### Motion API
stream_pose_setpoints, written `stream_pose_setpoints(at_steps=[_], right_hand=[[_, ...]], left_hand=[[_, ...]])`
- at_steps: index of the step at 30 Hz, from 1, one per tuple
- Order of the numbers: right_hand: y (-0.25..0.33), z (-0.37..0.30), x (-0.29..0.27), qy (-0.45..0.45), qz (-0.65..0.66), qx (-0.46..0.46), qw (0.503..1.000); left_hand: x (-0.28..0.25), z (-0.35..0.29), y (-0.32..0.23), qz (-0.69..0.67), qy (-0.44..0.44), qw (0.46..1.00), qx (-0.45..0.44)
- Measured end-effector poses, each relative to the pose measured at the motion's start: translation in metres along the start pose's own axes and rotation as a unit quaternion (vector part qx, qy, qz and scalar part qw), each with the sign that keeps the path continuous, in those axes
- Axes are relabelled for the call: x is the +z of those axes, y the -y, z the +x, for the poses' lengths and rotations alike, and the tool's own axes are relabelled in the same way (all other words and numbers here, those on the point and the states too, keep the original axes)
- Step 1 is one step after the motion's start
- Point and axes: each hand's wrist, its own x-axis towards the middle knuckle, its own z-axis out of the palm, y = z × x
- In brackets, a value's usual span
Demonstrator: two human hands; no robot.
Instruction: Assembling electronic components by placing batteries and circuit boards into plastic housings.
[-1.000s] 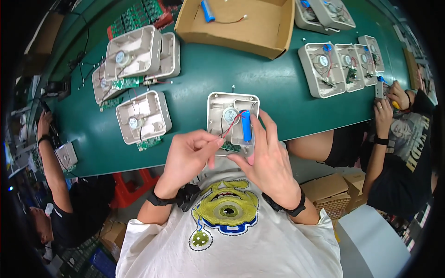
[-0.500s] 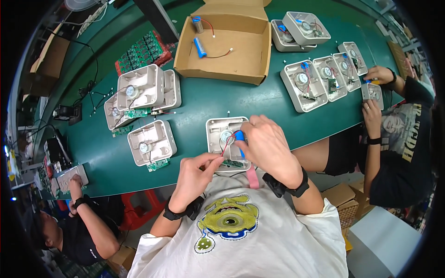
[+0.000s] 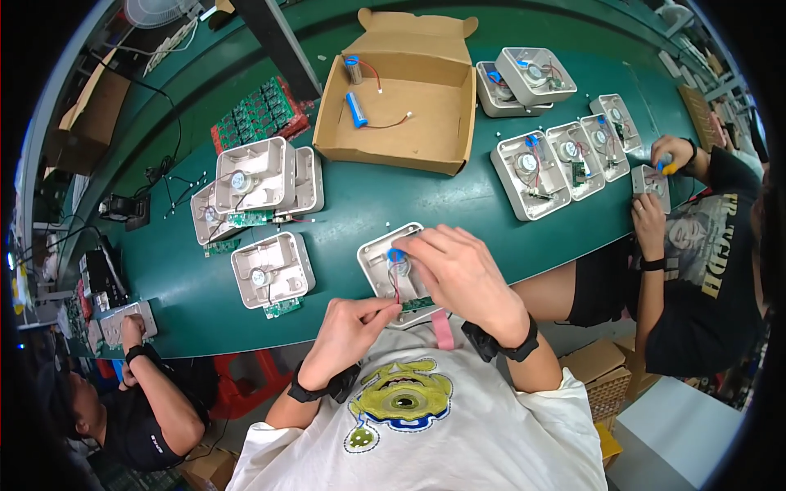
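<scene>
A white plastic housing (image 3: 370, 260) sits slightly turned at the table's near edge, in front of me. My right hand (image 3: 471, 278) reaches over it, fingers closed around a blue cylindrical battery (image 3: 396, 255); only the battery's end shows. Beneath the battery lies a round speaker, partly covered. Red and black wires (image 3: 396, 285) run down from the battery toward my left hand (image 3: 354, 329). Thumb and forefinger of that hand pinch the wires close to a green circuit board (image 3: 417, 304) at the housing's near side. Whatever connector is between those fingertips is hidden.
Beyond the housing stands an open cardboard box (image 3: 393, 155) with two blue batteries. More housings (image 3: 274, 270) are at left, some stacked, near green boards (image 3: 260, 114). Further housings (image 3: 530, 184) line the right side. Co-workers' hands (image 3: 651, 211) are busy at both sides.
My right hand has tipped the battery and brought it left, over the speaker. The housing has turned a little. My left hand still pinches the wires, now nearer the board.
</scene>
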Motion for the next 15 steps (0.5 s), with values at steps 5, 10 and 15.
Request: stream_pose_setpoints(at_steps=[5,10,15], right_hand=[[0.026,-0.034,-0.004,0.04,0.021,0.085,0.995],[0.049,-0.046,0.026,0.024,0.046,0.132,0.99],[0.045,-0.041,0.053,0.001,-0.061,0.159,0.985]], left_hand=[[0.007,-0.006,0.015,-0.032,0.026,0.998,0.052],[0.021,-0.009,0.035,-0.061,-0.006,0.987,0.147],[-0.018,-0.02,0.042,-0.083,-0.063,0.986,0.129]])
